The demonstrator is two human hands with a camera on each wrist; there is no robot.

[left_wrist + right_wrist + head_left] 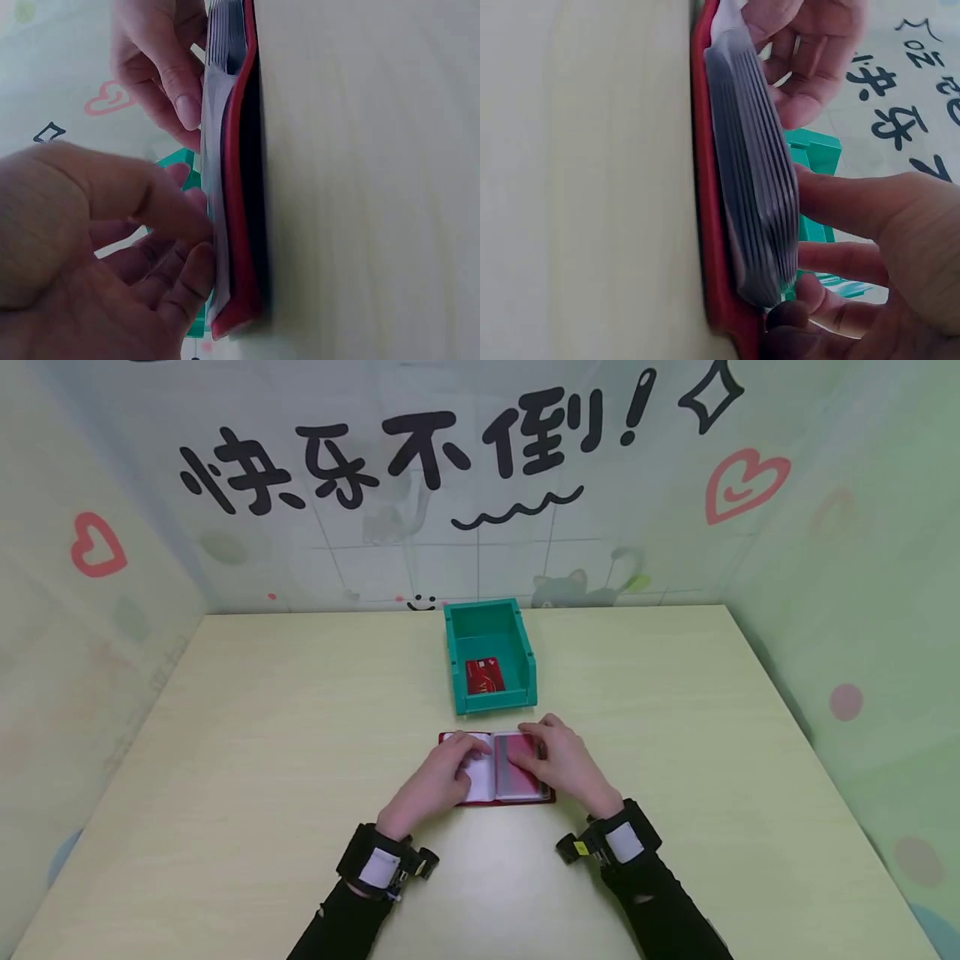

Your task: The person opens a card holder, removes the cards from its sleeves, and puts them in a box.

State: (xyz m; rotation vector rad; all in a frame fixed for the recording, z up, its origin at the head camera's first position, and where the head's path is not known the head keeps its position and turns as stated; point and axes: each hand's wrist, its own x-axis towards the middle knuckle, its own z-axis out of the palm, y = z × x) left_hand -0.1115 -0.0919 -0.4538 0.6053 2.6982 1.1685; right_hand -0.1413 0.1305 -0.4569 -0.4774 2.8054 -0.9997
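Note:
A red-covered card holder lies spread on the table, with clear sleeves on its right side and a white page on its left. Behind the top sleeve shows a pink panel. My left hand rests its bent fingertips on the white page, and the left wrist view has thumb and forefinger touching that surface. At the right side, my right hand grips the sleeve stack, thumb on the face and fingers by the outer edge. Part of that edge is hidden behind the fingers.
Just beyond the card holder stands a green open bin with a red card lying inside. The pale wooden table is bordered by printed walls at the back and both sides. Each wrist wears a black strap with a camera.

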